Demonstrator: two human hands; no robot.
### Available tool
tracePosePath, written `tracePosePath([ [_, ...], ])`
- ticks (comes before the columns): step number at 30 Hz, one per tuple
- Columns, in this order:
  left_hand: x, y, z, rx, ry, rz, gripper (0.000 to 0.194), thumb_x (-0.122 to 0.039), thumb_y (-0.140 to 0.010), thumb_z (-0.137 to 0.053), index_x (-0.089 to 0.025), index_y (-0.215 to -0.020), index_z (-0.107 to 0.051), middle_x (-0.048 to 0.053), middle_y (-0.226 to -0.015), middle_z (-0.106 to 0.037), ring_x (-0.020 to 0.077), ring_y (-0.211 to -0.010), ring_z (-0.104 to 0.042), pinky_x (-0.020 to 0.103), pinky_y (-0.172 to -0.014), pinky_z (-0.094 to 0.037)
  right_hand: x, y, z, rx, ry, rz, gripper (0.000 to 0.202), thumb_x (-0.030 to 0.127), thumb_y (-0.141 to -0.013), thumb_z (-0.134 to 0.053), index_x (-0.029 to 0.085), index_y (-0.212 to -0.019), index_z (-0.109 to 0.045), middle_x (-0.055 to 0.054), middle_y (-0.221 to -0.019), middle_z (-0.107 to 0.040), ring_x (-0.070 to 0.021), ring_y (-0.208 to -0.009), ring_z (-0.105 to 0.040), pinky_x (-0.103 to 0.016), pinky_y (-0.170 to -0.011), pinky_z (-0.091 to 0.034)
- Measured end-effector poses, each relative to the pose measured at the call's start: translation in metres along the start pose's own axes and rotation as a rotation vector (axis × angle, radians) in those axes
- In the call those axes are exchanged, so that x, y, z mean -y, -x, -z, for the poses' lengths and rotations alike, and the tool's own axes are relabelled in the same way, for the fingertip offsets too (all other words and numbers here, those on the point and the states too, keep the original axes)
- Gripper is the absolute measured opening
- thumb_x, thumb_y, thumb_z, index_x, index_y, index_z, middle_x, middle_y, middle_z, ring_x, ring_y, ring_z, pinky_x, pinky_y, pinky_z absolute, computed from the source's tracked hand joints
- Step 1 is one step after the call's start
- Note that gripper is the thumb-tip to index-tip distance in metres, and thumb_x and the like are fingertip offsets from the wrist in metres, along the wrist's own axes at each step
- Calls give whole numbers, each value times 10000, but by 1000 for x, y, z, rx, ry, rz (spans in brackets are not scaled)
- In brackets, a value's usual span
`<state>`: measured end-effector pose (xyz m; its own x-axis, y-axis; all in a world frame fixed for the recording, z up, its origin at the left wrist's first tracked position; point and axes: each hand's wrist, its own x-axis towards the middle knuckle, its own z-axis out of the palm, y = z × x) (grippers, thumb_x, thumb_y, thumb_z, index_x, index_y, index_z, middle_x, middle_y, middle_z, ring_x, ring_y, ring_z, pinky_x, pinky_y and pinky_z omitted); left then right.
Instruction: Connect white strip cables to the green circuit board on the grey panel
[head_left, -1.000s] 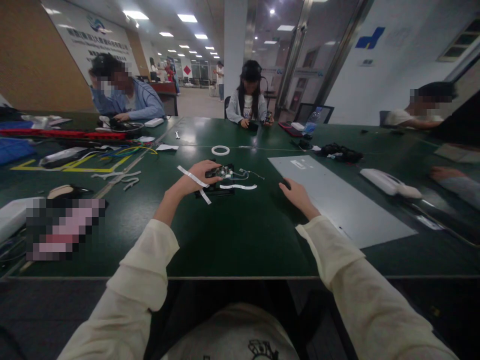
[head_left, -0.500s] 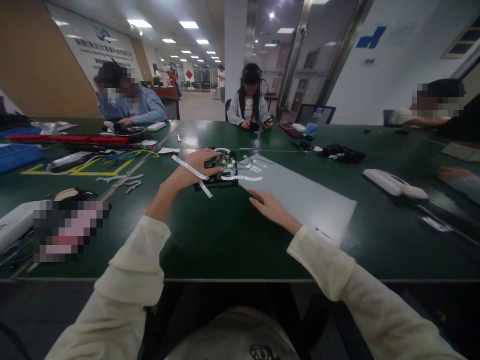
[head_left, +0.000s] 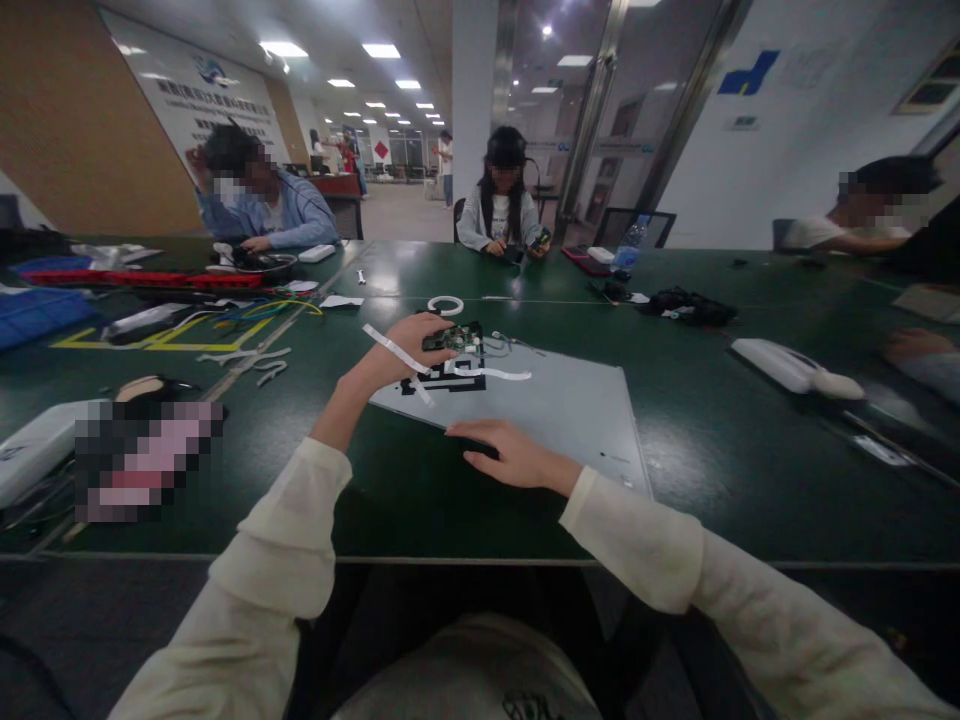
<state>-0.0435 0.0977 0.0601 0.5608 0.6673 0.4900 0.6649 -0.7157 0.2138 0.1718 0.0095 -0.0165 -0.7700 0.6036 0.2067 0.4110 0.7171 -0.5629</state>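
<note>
My left hand [head_left: 401,348] pinches a green circuit board [head_left: 454,341] with thin wires trailing off its right side. Just under the board, a black slotted frame [head_left: 465,380] lies over the grey sheet [head_left: 570,410]; whether the hand also holds the frame, I cannot tell. White strips cling around this hand: one strip [head_left: 394,350] crosses its back, and another strip [head_left: 499,375] reaches right over the frame. At the sheet's near edge, my right hand [head_left: 517,455] has its fingers stretched out, with nothing seen in it.
A white ring [head_left: 446,304] lies behind the board. To the left are a pink blurred item [head_left: 150,460], grey twisted strips [head_left: 255,360] and coloured wires [head_left: 277,312]. A white device [head_left: 787,370] and black cables [head_left: 686,306] lie right. Several people sit around the green table.
The grey sheet has turned and shifted left, now lying beneath the black frame. My right hand has moved left and nearer to me along with it. The board stays in my left hand.
</note>
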Motion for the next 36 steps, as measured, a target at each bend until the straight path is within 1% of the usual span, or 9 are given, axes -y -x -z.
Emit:
tracePosePath([
  [5,2,0,-20,-13,20,-42,453,-407,-784,-594,-145,-1153,-581,106,-1117,-613,229,-1068,-551,372,-939,-429,7,8,2,66,-29,98,394,297,-892,-447,181,-1263,-512,-67,-1300,-507,-173,-1182,-470,-368,-1022,-341],
  [8,-2,2,-30,12,26,-42,453,-404,-786,-594,-151,-1160,-574,103,-1131,-601,225,-1059,-553,366,-933,-433,9,10,0,91,-110,191,333,258,-879,-468,168,-1183,-571,-71,-1249,-551,-151,-1142,-508,-328,-999,-368],
  [10,-6,3,-37,37,28,-31,453,-407,-785,-595,-156,-1162,-571,99,-1135,-598,224,-1053,-554,364,-929,-433,9,10,-3,95,-153,220,301,241,-870,-476,162,-1134,-598,-73,-1213,-578,-146,-1116,-530,-317,-980,-387],
  [14,-13,8,-53,98,10,-15,451,-401,-784,-596,-168,-1169,-562,96,-1138,-595,234,-1057,-550,364,-919,-435,9,9,-7,79,-181,233,265,219,-853,-485,165,-1070,-627,-75,-1171,-605,-152,-1089,-553,-322,-961,-406],
  [17,-13,14,-66,138,-11,33,446,-403,-778,-598,-176,-1160,-567,101,-1142,-592,249,-1064,-547,367,-912,-438,11,9,-8,59,-170,236,252,207,-838,-488,168,-1035,-641,-75,-1158,-612,-154,-1090,-555,-319,-969,-402],
  [24,-2,27,-92,207,10,106,408,-404,-742,-627,-193,-1090,-603,102,-1110,-607,266,-1036,-560,378,-889,-448,14,10,-8,40,-149,230,227,201,-823,-486,180,-963,-663,-69,-1147,-619,-160,-1107,-547,-323,-977,-401],
  [32,1,30,-101,187,16,120,452,-429,-753,-609,-177,-1127,-576,108,-1100,-594,261,-1036,-555,390,-899,-446,14,11,-9,32,-138,233,228,178,-823,-477,167,-958,-660,-75,-1146,-619,-152,-1096,-553,-309,-980,-402],
  [34,2,30,-100,149,49,105,444,-433,-784,-573,-163,-1137,-565,116,-1129,-573,249,-1047,-548,383,-911,-443,15,11,-9,28,-141,225,229,172,-821,-481,170,-967,-657,-70,-1155,-615,-150,-1100,-549,-308,-981,-402],
  [36,4,29,-94,70,99,93,412,-408,-834,-509,-141,-1145,-553,128,-1164,-549,229,-1071,-534,373,-941,-428,16,10,-9,26,-138,212,232,174,-824,-483,167,-980,-655,-71,-1154,-615,-149,-1104,-546,-304,-982,-401],
])
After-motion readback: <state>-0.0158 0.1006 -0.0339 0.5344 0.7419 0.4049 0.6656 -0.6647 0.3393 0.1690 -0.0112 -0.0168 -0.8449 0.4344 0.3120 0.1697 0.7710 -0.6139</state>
